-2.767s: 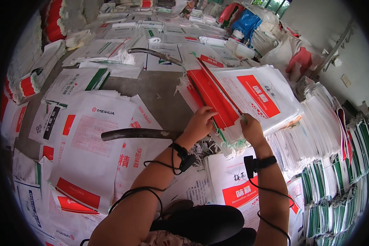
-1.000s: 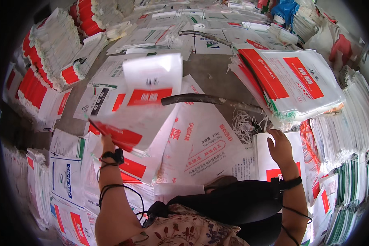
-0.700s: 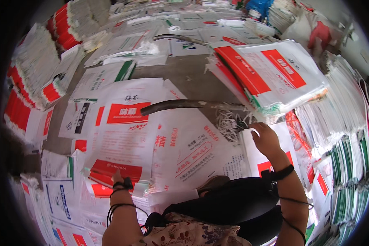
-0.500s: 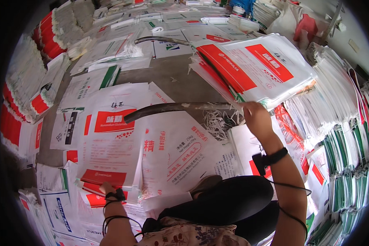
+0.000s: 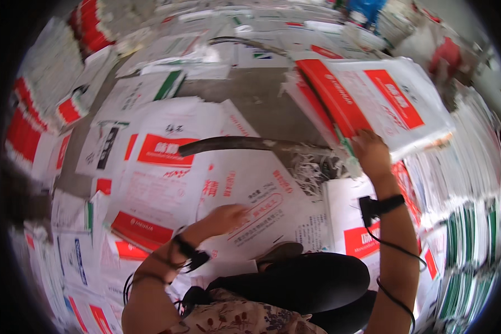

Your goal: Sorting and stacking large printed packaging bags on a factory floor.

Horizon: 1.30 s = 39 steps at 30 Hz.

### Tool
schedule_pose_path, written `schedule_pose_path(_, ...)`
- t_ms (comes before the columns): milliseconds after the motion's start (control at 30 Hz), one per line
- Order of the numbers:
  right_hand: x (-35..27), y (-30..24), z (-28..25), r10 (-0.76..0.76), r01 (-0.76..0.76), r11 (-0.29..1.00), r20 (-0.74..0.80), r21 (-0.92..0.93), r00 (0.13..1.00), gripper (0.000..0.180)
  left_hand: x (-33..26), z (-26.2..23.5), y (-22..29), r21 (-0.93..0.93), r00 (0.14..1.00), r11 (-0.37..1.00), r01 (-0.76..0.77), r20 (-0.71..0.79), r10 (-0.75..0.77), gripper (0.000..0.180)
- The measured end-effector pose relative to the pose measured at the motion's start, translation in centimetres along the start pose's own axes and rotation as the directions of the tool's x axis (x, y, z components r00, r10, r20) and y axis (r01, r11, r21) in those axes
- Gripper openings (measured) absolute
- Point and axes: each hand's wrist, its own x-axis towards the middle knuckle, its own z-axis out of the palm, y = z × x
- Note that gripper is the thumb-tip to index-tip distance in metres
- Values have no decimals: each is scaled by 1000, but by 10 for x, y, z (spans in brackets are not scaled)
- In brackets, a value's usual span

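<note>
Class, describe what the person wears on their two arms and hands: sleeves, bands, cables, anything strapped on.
Both forearms are bare, with no sleeves and no gloves. The left hand has a black band at the wrist with a small black unit and a thin black cable looping back along the arm. The right hand has a like black wrist band, box and cable.
</note>
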Motion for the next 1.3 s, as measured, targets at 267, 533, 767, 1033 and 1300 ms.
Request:
schedule_pose_path(267, -2, 20, 4, -77, 71, 995, 99, 63, 992, 38, 167, -17, 217, 202, 591, 689, -696, -383, 710, 30)
schedule_pose_path(533, 1, -4, -23, 73, -82, 992, 102, 92, 992, 39, 270, 4, 172, 190, 575, 784, -592, -582, 575, 41)
schedule_pose_path(767, 6, 2, -34, 125, -130, 988, 69, 79, 990, 46, 271, 22, 169, 166, 644, 872, -461, -614, 457, 52)
schedule_pose_path(1033, 15, 31, -39, 80, -52, 987, -185, 151, 979, 53, 276, 22, 172, 86, 642, 878, -471, -649, 408, 50)
schedule_pose_path(1300, 1, 3, -53, 64, -64, 998, -67, 1, 996, 42, 275, 17, 169, 132, 617, 863, -488, -647, 448, 44)
